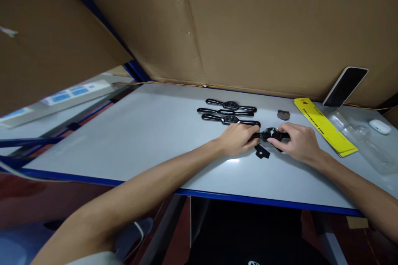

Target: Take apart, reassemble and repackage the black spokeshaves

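My left hand (236, 138) is closed around one handle of a black spokeshave (270, 134), just above the tabletop. On its other side, my right hand (299, 142) grips the tool near its middle, fingers behind and thumb in front. A small black notched plate with a hole (262, 152) lies on the table just below the tool. Beyond my left hand lie three more black pieces in a row: a spokeshave (231, 105) at the back, a slimmer spokeshave-shaped body (226, 112), and another spokeshave (230, 119). Behind my right hand rests a small dark grey part (283, 114).
Yellow printed cards (326, 128) and clear plastic packaging (373, 147) lie on the right of the grey table (149, 132). A phone (345, 87) leans against the cardboard wall (264, 29), near a white case (379, 126). A power strip (71, 95) sits at left.
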Action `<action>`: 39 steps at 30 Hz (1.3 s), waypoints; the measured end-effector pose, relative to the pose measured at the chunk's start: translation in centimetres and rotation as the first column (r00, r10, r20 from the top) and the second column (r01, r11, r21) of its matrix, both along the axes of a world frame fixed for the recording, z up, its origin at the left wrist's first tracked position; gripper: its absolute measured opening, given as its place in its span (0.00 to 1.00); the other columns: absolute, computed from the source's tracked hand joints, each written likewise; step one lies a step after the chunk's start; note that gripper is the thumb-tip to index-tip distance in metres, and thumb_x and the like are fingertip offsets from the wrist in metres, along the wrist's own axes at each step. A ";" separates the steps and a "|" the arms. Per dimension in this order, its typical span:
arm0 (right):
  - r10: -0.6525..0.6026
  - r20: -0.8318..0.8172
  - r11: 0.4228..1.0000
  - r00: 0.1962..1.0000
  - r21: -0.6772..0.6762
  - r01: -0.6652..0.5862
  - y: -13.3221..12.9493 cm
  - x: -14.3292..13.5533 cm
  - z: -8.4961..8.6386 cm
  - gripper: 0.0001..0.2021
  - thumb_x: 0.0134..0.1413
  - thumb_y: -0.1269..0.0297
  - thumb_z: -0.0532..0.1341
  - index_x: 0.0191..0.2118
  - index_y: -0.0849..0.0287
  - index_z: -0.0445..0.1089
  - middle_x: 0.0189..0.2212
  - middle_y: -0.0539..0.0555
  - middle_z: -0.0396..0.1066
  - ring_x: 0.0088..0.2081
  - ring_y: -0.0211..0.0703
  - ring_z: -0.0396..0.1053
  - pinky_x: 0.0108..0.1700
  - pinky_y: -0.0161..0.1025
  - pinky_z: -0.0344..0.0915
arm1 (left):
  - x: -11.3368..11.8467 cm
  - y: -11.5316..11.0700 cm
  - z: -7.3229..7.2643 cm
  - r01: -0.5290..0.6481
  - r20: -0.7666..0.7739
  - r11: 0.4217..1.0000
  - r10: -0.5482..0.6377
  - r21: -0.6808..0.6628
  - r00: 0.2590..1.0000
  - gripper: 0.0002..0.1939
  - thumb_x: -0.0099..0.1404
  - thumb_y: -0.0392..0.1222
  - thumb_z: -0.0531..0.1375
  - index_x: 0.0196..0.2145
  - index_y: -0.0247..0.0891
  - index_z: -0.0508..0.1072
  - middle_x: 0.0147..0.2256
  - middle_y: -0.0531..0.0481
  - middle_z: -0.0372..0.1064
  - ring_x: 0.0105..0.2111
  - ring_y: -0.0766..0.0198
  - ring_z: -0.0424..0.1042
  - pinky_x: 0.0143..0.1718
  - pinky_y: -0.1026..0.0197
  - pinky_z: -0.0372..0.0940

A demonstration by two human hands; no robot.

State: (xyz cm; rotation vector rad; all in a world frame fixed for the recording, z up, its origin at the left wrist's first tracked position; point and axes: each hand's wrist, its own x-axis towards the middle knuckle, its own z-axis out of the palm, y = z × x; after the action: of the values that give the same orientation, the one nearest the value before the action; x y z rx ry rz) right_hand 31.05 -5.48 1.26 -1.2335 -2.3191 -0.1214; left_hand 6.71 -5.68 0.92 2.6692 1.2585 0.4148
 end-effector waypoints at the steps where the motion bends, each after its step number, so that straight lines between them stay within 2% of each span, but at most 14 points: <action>1: -0.011 0.006 1.000 1.000 0.001 0.011 0.0 0.0 0.0 0.16 0.61 0.48 0.61 0.32 0.56 0.71 0.28 0.51 0.77 0.29 0.44 0.72 0.30 0.40 0.53 | 0.0 0.0 0.0 -0.002 0.000 1.000 0.002 0.004 1.000 0.14 0.71 0.47 0.50 0.41 0.37 0.71 0.34 0.45 0.74 0.32 0.57 0.72 0.28 0.58 0.58; 3: -0.016 0.020 1.000 1.000 -0.012 0.017 0.0 0.0 0.0 0.13 0.64 0.56 0.56 0.32 0.56 0.71 0.28 0.51 0.76 0.28 0.43 0.70 0.30 0.41 0.52 | 0.0 0.0 -0.1 -0.009 0.000 1.000 0.009 0.010 1.000 0.14 0.71 0.47 0.50 0.42 0.37 0.71 0.34 0.45 0.75 0.32 0.57 0.72 0.28 0.58 0.57; 5: -0.013 0.027 0.999 1.000 -0.037 0.014 0.0 0.0 0.1 0.15 0.66 0.61 0.51 0.31 0.56 0.70 0.27 0.51 0.75 0.28 0.43 0.69 0.30 0.41 0.51 | 0.1 0.0 -0.1 -0.020 0.000 1.000 0.020 0.011 1.000 0.14 0.71 0.47 0.50 0.42 0.37 0.72 0.34 0.45 0.75 0.32 0.57 0.73 0.28 0.58 0.57; 7: -0.011 0.017 0.998 1.000 -0.065 0.012 0.0 0.0 0.2 0.16 0.67 0.57 0.52 0.31 0.56 0.70 0.27 0.51 0.75 0.28 0.43 0.69 0.31 0.41 0.51 | 0.1 0.0 -0.1 -0.024 -0.006 1.000 0.024 0.008 1.000 0.15 0.71 0.48 0.50 0.42 0.37 0.72 0.35 0.45 0.75 0.32 0.56 0.73 0.28 0.58 0.57; 10: -0.014 -0.002 0.997 1.000 -0.082 0.014 0.1 0.0 0.3 0.17 0.62 0.47 0.59 0.32 0.56 0.70 0.28 0.51 0.76 0.30 0.44 0.70 0.32 0.40 0.52 | 0.1 0.0 0.0 -0.018 -0.021 1.000 0.018 0.001 1.000 0.15 0.72 0.47 0.49 0.43 0.37 0.71 0.36 0.45 0.76 0.32 0.56 0.73 0.29 0.58 0.58; 13: -0.016 0.019 0.997 1.000 -0.080 0.018 0.1 0.1 0.4 0.17 0.66 0.51 0.55 0.31 0.56 0.69 0.28 0.52 0.75 0.29 0.43 0.69 0.31 0.41 0.51 | 0.1 0.0 0.2 -0.011 -0.025 1.000 0.010 -0.006 1.000 0.15 0.73 0.47 0.50 0.46 0.37 0.71 0.37 0.45 0.77 0.33 0.56 0.74 0.30 0.58 0.60; 16: -0.021 0.025 0.995 0.999 -0.095 0.024 0.2 0.2 0.5 0.21 0.70 0.56 0.48 0.27 0.56 0.68 0.25 0.53 0.73 0.27 0.43 0.66 0.31 0.42 0.50 | 0.0 -0.1 0.2 -0.010 -0.004 1.000 0.010 -0.006 1.000 0.17 0.73 0.46 0.52 0.55 0.38 0.68 0.42 0.44 0.77 0.34 0.57 0.75 0.32 0.58 0.63; 19: -0.018 -0.003 0.989 1.000 -0.147 0.017 0.2 0.2 0.6 0.20 0.66 0.48 0.53 0.28 0.55 0.68 0.25 0.52 0.73 0.28 0.43 0.67 0.31 0.41 0.51 | -0.3 -0.1 -0.1 0.051 0.051 0.998 -0.053 0.046 0.997 0.21 0.74 0.44 0.52 0.62 0.40 0.65 0.49 0.44 0.75 0.36 0.60 0.75 0.34 0.60 0.64; 22: -0.028 -0.007 0.981 1.000 -0.191 0.026 0.2 0.1 0.7 0.19 0.60 0.44 0.59 0.29 0.55 0.68 0.26 0.51 0.73 0.29 0.44 0.66 0.32 0.40 0.51 | -0.7 0.1 -0.8 0.139 0.083 0.978 -0.154 0.157 0.985 0.20 0.77 0.44 0.49 0.61 0.42 0.69 0.43 0.46 0.75 0.34 0.63 0.74 0.31 0.63 0.63; 27: -0.035 -0.009 0.964 0.999 -0.265 0.031 0.1 0.1 1.2 0.21 0.69 0.53 0.45 0.24 0.55 0.59 0.23 0.52 0.67 0.26 0.42 0.59 0.32 0.41 0.48 | -0.9 0.5 -1.5 0.181 0.125 0.945 -0.222 0.273 0.967 0.20 0.78 0.45 0.49 0.58 0.41 0.75 0.34 0.48 0.73 0.28 0.66 0.71 0.27 0.65 0.61; 29: -0.038 -0.026 0.956 0.999 -0.292 0.029 0.1 0.0 1.4 0.22 0.68 0.51 0.46 0.24 0.55 0.58 0.23 0.52 0.67 0.26 0.42 0.58 0.32 0.41 0.48 | -0.9 0.5 -1.5 0.190 0.117 0.936 -0.232 0.296 0.966 0.21 0.79 0.46 0.48 0.58 0.40 0.76 0.32 0.49 0.72 0.27 0.67 0.70 0.26 0.65 0.60; 33: -0.057 -0.031 0.947 0.998 -0.317 0.045 0.0 -0.1 1.4 0.21 0.64 0.44 0.54 0.26 0.55 0.62 0.23 0.50 0.67 0.27 0.42 0.60 0.32 0.40 0.49 | -0.9 0.5 -1.5 0.181 0.112 0.930 -0.227 0.319 0.967 0.21 0.79 0.47 0.48 0.58 0.41 0.76 0.31 0.49 0.71 0.26 0.67 0.69 0.25 0.65 0.59; 37: -0.048 -0.040 0.957 0.998 -0.287 0.035 0.1 0.0 1.3 0.23 0.69 0.50 0.47 0.24 0.54 0.59 0.21 0.51 0.65 0.25 0.42 0.57 0.32 0.41 0.47 | -0.9 0.6 -1.5 0.186 0.112 0.931 -0.231 0.314 0.966 0.21 0.79 0.46 0.48 0.58 0.41 0.76 0.32 0.49 0.72 0.27 0.67 0.70 0.25 0.65 0.60; 39: -0.052 -0.052 0.956 0.997 -0.290 0.034 0.1 0.1 1.2 0.24 0.70 0.50 0.47 0.23 0.54 0.58 0.20 0.51 0.63 0.24 0.41 0.56 0.31 0.41 0.47 | -0.9 0.6 -1.5 0.195 0.121 0.928 -0.244 0.317 0.962 0.21 0.79 0.46 0.48 0.59 0.41 0.76 0.32 0.49 0.72 0.27 0.67 0.70 0.25 0.65 0.60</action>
State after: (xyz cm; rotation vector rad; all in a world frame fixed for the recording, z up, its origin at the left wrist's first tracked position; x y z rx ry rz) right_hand 31.15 -5.36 2.50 -1.4070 -2.3177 0.2462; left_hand 5.80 -5.08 -0.61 2.9133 0.8978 0.8264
